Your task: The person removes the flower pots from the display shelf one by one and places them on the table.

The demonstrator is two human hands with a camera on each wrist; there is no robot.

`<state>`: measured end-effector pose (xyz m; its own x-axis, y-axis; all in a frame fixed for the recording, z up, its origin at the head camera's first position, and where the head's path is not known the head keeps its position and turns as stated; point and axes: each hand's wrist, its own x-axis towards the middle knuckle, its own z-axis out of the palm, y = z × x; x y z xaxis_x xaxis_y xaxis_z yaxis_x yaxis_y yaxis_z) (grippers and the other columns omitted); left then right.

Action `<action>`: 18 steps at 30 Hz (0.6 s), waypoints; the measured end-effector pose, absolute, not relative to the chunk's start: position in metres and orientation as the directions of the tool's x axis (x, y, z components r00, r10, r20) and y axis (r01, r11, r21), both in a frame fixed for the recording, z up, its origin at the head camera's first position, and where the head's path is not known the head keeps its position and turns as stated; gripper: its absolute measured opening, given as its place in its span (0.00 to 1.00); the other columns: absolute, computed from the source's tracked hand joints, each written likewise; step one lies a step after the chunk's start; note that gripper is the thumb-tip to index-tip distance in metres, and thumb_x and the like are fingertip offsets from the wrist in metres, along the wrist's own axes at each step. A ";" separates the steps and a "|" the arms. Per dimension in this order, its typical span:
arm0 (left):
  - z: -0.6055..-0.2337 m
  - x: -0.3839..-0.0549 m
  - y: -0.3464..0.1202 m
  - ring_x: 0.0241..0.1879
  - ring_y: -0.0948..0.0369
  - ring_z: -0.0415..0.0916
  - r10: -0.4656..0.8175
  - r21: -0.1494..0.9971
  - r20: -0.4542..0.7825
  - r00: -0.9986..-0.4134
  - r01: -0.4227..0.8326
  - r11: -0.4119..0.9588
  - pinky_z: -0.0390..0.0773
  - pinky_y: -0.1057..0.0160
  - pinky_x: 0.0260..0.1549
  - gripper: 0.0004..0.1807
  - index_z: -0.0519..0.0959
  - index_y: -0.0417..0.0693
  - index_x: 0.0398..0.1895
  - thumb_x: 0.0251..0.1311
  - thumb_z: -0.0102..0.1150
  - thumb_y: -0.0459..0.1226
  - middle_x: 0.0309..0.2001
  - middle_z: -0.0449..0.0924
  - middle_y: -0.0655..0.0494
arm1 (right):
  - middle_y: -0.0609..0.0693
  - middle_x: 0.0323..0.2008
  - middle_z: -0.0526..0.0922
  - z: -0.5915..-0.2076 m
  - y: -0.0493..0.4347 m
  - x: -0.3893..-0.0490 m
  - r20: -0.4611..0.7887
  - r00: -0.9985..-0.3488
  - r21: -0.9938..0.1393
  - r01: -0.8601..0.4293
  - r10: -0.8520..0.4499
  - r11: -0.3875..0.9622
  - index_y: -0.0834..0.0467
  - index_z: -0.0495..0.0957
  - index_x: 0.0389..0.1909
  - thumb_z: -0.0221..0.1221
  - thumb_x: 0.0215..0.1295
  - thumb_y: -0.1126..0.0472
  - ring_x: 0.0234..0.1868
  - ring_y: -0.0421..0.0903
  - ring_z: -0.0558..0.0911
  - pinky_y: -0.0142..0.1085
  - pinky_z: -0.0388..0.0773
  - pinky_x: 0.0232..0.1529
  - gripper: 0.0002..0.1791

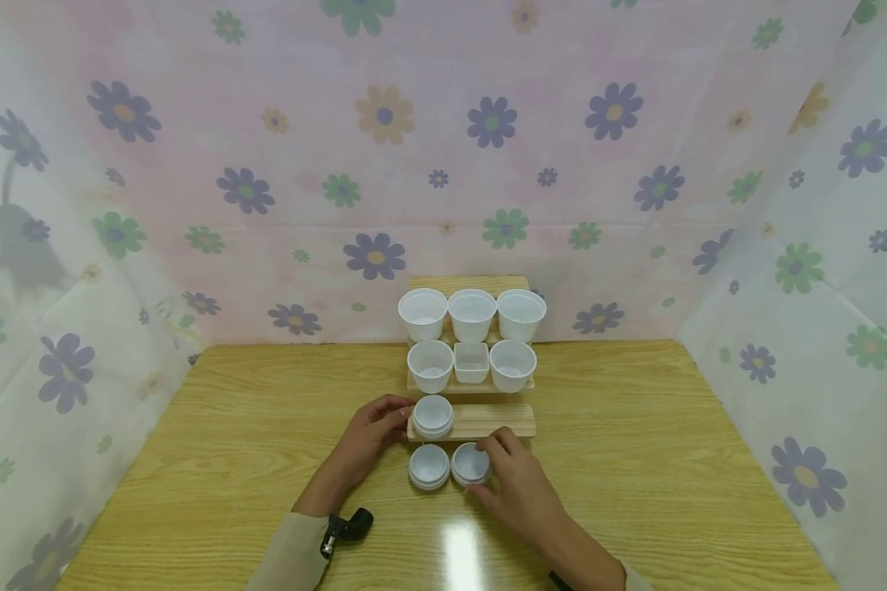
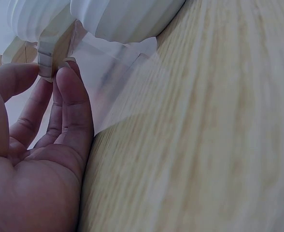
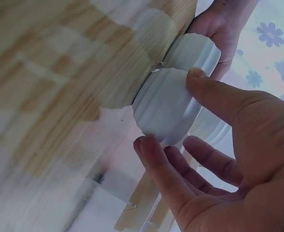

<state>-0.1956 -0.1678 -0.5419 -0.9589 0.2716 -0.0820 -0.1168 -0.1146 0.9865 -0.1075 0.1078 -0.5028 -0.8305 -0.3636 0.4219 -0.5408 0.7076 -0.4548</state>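
Note:
My left hand (image 1: 369,433) holds the left end of the lowest tier of a wooden stepped stand (image 1: 495,420); in the left wrist view its thumb and fingers pinch the board end (image 2: 48,53). On that tier, at the left, sits a small white ribbed jar (image 1: 433,417). Two similar jars stand on the table in front, a left one (image 1: 429,468) and a right one (image 1: 471,465). With thumb and index finger on opposite sides, my right hand (image 1: 521,492) pinches the right jar, as the right wrist view shows its wall (image 3: 166,106).
The top tier bears three round white cups (image 1: 472,315). On the middle tier, a square white cup (image 1: 471,363) stands between two round ones. A wood-grain table (image 1: 621,460) lies underneath, with a flowered cloth (image 1: 443,148) behind and at the sides.

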 end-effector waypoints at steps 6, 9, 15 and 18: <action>-0.542 -0.196 -0.168 0.45 0.58 0.84 0.282 0.988 -0.078 -0.956 -0.112 -0.109 0.85 0.61 0.46 0.17 0.78 0.33 0.60 0.79 0.58 0.38 0.51 0.85 0.52 | 0.49 0.46 0.78 -0.499 0.109 -0.108 0.439 -0.824 -0.427 -0.543 -0.359 0.723 0.60 0.80 0.48 0.86 0.46 0.58 0.39 0.42 0.82 0.36 0.83 0.37 0.31; -0.542 -0.196 -0.168 0.45 0.58 0.84 0.277 0.988 -0.079 -0.958 -0.112 -0.104 0.85 0.61 0.46 0.17 0.78 0.33 0.60 0.79 0.58 0.38 0.50 0.85 0.52 | 0.47 0.44 0.78 -0.497 0.109 -0.110 0.469 -0.808 -0.386 -0.550 -0.356 0.740 0.57 0.81 0.48 0.86 0.47 0.53 0.37 0.41 0.81 0.36 0.83 0.36 0.31; -0.543 -0.197 -0.169 0.44 0.58 0.84 0.261 0.987 -0.094 -0.961 -0.123 -0.099 0.85 0.61 0.46 0.17 0.79 0.34 0.60 0.79 0.59 0.38 0.50 0.85 0.52 | 0.45 0.41 0.80 -0.492 0.108 -0.115 0.534 -0.771 -0.330 -0.569 -0.348 0.753 0.55 0.82 0.45 0.86 0.46 0.50 0.34 0.39 0.80 0.34 0.82 0.32 0.30; -0.543 -0.196 -0.169 0.44 0.58 0.84 0.260 0.987 -0.096 -0.961 -0.126 -0.100 0.85 0.61 0.46 0.17 0.78 0.34 0.61 0.78 0.59 0.38 0.50 0.85 0.52 | 0.46 0.41 0.82 -0.490 0.107 -0.118 0.546 -0.765 -0.343 -0.575 -0.340 0.743 0.55 0.82 0.46 0.85 0.47 0.49 0.34 0.38 0.80 0.33 0.82 0.32 0.30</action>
